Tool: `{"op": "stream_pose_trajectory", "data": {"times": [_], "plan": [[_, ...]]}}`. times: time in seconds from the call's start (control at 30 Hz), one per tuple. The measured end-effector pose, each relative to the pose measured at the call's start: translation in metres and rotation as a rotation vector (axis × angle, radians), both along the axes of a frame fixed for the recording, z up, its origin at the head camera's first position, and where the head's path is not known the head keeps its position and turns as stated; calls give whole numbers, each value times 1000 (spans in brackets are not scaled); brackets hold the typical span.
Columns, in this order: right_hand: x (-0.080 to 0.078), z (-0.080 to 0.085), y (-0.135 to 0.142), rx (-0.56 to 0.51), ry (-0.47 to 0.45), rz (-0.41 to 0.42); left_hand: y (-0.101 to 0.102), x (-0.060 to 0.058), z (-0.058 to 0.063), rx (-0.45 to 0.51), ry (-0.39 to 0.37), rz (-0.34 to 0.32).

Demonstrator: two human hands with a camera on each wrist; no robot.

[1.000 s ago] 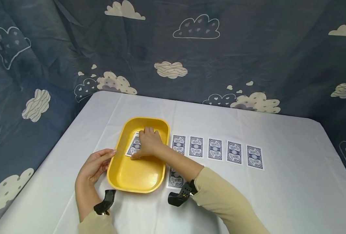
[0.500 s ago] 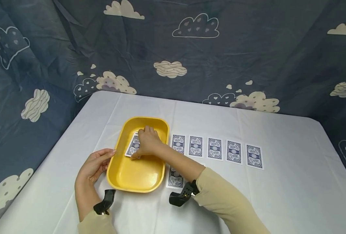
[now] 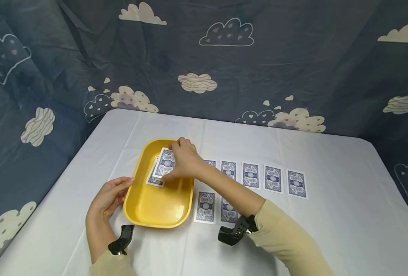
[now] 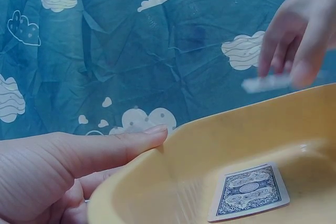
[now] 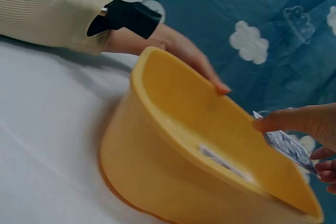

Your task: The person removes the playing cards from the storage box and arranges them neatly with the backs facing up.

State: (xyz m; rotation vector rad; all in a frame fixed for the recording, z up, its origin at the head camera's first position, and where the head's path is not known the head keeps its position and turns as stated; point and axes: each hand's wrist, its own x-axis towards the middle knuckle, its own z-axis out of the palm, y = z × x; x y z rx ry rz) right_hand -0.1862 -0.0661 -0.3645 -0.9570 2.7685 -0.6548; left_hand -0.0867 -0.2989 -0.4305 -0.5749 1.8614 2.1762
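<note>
My left hand (image 3: 108,198) grips the left wall of a yellow plastic tub (image 3: 160,209), thumb on the rim. Above the tub, my right hand (image 3: 187,160) pinches a playing card (image 3: 165,161) between thumb and fingers, its blue patterned back facing up. Whether it is a single card or more than one, I cannot tell. Beneath it, another playing card (image 4: 249,192) lies back up on the tub floor, partly covered in the head view. The right wrist view has the held card tilted near the thumb (image 5: 278,120), clear of the rim.
To the tub's right, a row of several face-down cards (image 3: 250,175) runs across the white tablecloth (image 3: 328,230). Two more cards (image 3: 205,207) lie nearer me, one partly under my right forearm. A dark cloud-printed curtain (image 3: 224,61) hangs behind the table.
My right hand has risen up and to the right, lifting a card off the one in the tub. A second card in the near row shows now. The left hand stays put.
</note>
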Motion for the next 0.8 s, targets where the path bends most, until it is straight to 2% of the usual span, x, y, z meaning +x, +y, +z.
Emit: {"op": "stream_pose_trajectory", "data": {"times": [0.13,0.43,0.6,0.8], "plan": [[2,12,25,-51,5,-33,1,1,1,-6,-7,-1],[6,24,101,-41,27,-134,4,2,4,-6,-16,-4],[12,20,144,-27,35,-169,4,3,6,-16,-38,4],[31,2,187,14,62,-108,5,4,7,-7,-49,11]]}}
